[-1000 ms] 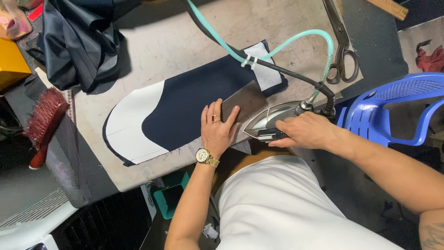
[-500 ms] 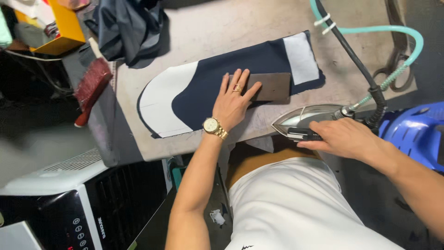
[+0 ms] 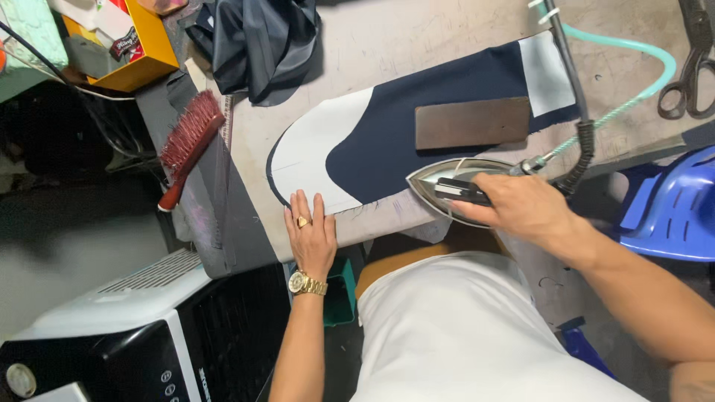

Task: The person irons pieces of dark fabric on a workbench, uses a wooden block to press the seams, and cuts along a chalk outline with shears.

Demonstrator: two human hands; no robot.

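A navy fabric piece (image 3: pixel 417 119) with a white curved lining part (image 3: pixel 309 152) lies flat on the pale ironing table (image 3: pixel 387 45). My left hand (image 3: pixel 309 234), with a ring and a gold watch, rests flat on the table's front edge, fingertips on the white end of the piece. My right hand (image 3: pixel 521 208) grips the black handle of a silver steam iron (image 3: pixel 443 182), which sits at the front edge, its tip over the navy cloth. A brown rectangular block (image 3: pixel 471 123) lies on the navy fabric just behind the iron.
The iron's black cord and teal hose (image 3: pixel 633 52) run to the back right. Scissors (image 3: pixel 689 63) lie far right. A red brush (image 3: pixel 190 145) rests on a dark side board. Dark folded cloth (image 3: pixel 257 45), a yellow box (image 3: pixel 141 45), a blue plastic chair (image 3: pixel 670 212) and a black-and-white appliance (image 3: pixel 134 335) surround the table.
My left hand has left the brown block and slid left to the white end at the table's edge. The iron has moved left onto the fabric's front edge. The view shifted.
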